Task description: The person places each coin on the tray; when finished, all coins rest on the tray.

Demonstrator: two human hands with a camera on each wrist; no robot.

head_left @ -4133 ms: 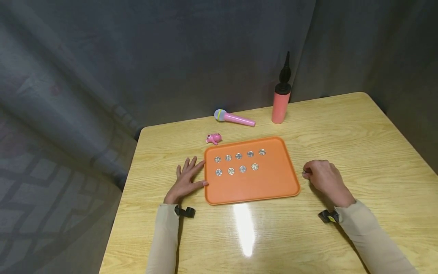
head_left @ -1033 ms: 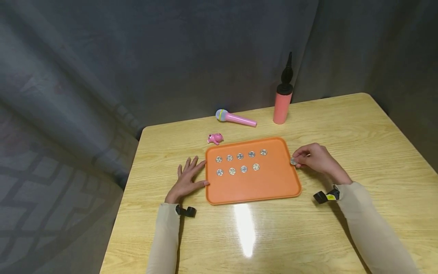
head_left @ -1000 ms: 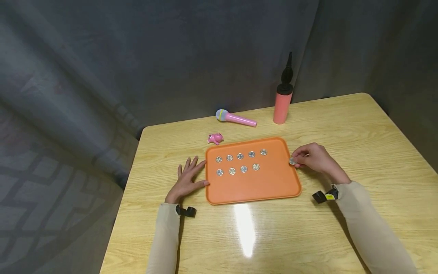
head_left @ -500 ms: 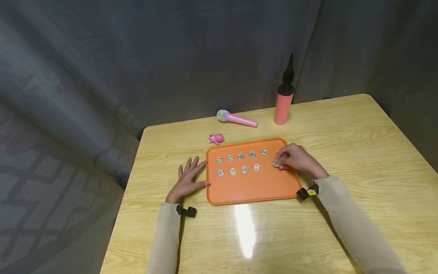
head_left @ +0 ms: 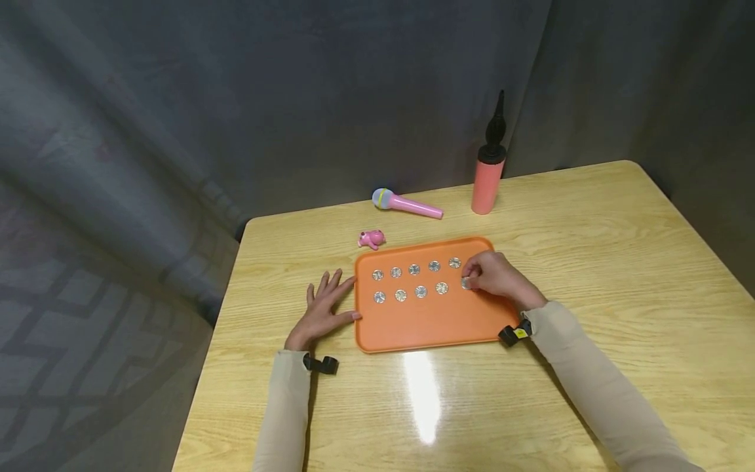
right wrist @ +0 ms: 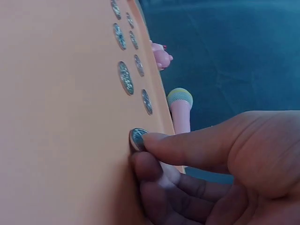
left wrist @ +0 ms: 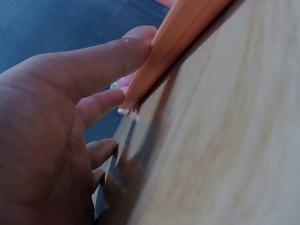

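An orange tray (head_left: 436,328) lies on the wooden table, holding two rows of silver coins (head_left: 421,292). My right hand (head_left: 498,275) is over the tray's right part, pinching a coin (right wrist: 138,138) between thumb and fingers. In the right wrist view this coin is tilted, its lower edge right at the tray surface, at the right end of the nearer row. My left hand (head_left: 321,314) rests beside the tray's left edge with fingers spread. Its thumb (left wrist: 136,42) and index fingertip touch the tray's rim.
Behind the tray lie a small pink animal figure (head_left: 371,239) and a pink toy microphone (head_left: 413,206). A pink hand pump (head_left: 486,187) with a black top stands at the back right. A dark curtain (head_left: 354,98) hangs behind the table.
My right hand has carried the coin from the table right of the tray, over the right rim, to the end of the nearer row. The left hand has stayed at the tray's left edge.
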